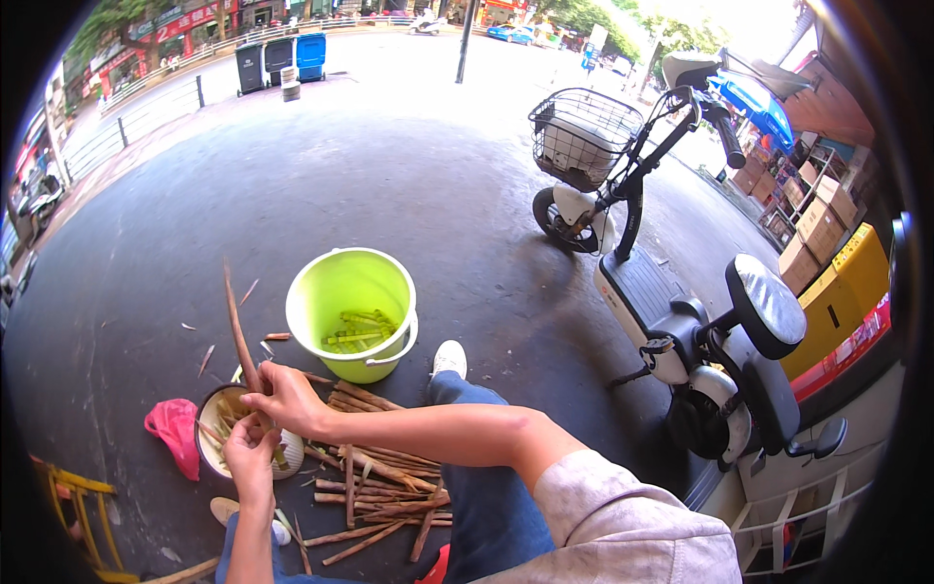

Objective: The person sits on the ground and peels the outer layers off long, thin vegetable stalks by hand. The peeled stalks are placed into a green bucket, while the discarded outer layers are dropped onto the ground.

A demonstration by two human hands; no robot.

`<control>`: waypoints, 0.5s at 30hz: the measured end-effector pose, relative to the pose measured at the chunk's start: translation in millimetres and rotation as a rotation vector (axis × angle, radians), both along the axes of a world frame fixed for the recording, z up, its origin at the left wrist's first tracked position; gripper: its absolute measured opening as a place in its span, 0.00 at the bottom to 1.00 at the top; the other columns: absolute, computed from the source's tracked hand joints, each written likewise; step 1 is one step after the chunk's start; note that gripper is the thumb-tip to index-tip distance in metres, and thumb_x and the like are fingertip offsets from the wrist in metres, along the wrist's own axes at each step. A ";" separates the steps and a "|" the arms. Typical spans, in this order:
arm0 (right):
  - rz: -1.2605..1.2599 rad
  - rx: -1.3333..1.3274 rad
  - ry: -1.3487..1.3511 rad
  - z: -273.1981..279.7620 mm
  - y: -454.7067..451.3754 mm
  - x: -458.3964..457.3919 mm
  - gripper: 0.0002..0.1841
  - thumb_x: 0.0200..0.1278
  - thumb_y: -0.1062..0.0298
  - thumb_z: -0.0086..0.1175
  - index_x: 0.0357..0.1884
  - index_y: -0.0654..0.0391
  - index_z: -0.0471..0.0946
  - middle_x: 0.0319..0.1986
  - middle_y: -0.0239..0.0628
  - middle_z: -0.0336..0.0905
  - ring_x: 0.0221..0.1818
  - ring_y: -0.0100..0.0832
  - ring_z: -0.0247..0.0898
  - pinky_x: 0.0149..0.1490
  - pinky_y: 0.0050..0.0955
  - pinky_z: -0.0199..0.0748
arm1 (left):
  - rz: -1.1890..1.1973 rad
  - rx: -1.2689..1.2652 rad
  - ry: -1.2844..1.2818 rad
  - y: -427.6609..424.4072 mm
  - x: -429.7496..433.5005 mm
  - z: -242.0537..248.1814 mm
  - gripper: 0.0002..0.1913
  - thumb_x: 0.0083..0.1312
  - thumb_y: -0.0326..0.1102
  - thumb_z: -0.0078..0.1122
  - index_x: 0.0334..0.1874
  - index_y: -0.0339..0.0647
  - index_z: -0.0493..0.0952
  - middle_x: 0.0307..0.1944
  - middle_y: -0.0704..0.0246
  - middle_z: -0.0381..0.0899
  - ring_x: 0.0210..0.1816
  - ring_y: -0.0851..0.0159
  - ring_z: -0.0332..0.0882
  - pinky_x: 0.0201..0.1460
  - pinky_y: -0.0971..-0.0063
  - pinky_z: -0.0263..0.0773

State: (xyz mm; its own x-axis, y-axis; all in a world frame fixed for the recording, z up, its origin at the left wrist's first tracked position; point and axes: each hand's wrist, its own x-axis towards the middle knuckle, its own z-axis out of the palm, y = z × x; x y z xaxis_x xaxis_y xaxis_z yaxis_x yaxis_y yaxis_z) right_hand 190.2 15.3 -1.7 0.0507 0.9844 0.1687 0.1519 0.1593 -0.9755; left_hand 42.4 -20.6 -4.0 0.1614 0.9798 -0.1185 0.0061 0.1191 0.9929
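Note:
My right hand [290, 398] grips a long brown plant stalk [237, 328], whose thin tip points up and away. Just below it, my left hand [252, 445] pinches the stalk's lower end, where a greenish part shows. Both hands are over a pale bowl-like container [290, 456] holding peelings [226, 412]. Beyond my right hand stands a lime-green bucket [365, 276] with green peeled stem pieces [361, 328] at its bottom. A pile of brown stalks [379, 489] lies on the ground between the container and my leg.
A pink plastic bag [175, 436] lies left of the container, and a yellow metal frame [80, 482] stands at the lower left. Scraps of peel [206, 360] dot the dark pavement. An electric scooter [649, 292] is parked at the right, near cardboard boxes [821, 230].

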 end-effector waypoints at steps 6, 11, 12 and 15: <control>-0.016 0.075 -0.036 -1.7 -0.7 -1.4 0.16 0.60 0.66 0.66 0.32 0.66 0.71 0.23 0.44 0.73 0.26 0.30 0.67 0.33 0.34 0.69 | -0.001 -0.025 0.038 1.8 -0.7 -3.3 0.13 0.67 0.21 0.60 0.53 0.33 0.75 0.43 0.70 0.83 0.38 0.76 0.79 0.40 0.82 0.73; 0.016 0.043 0.000 -3.5 -2.3 -3.4 0.17 0.59 0.66 0.64 0.34 0.67 0.67 0.27 0.57 0.73 0.31 0.55 0.73 0.39 0.45 0.69 | 0.037 -0.004 0.014 -0.7 3.4 -3.3 0.13 0.65 0.20 0.62 0.51 0.33 0.76 0.35 0.73 0.80 0.33 0.78 0.76 0.37 0.83 0.72; 0.019 0.045 -0.002 -3.3 -2.5 -4.3 0.18 0.58 0.66 0.64 0.34 0.67 0.67 0.27 0.57 0.73 0.31 0.54 0.73 0.39 0.45 0.69 | 0.036 0.007 -0.039 -1.1 4.2 -3.4 0.14 0.64 0.19 0.64 0.51 0.33 0.76 0.31 0.74 0.78 0.31 0.78 0.75 0.35 0.83 0.71; 0.045 0.070 0.037 -1.9 -3.9 -7.7 0.21 0.55 0.66 0.67 0.36 0.67 0.66 0.28 0.56 0.73 0.32 0.52 0.73 0.39 0.43 0.70 | 0.069 0.066 0.006 -0.7 3.9 -3.4 0.12 0.64 0.20 0.64 0.48 0.34 0.75 0.30 0.75 0.76 0.30 0.78 0.74 0.36 0.84 0.71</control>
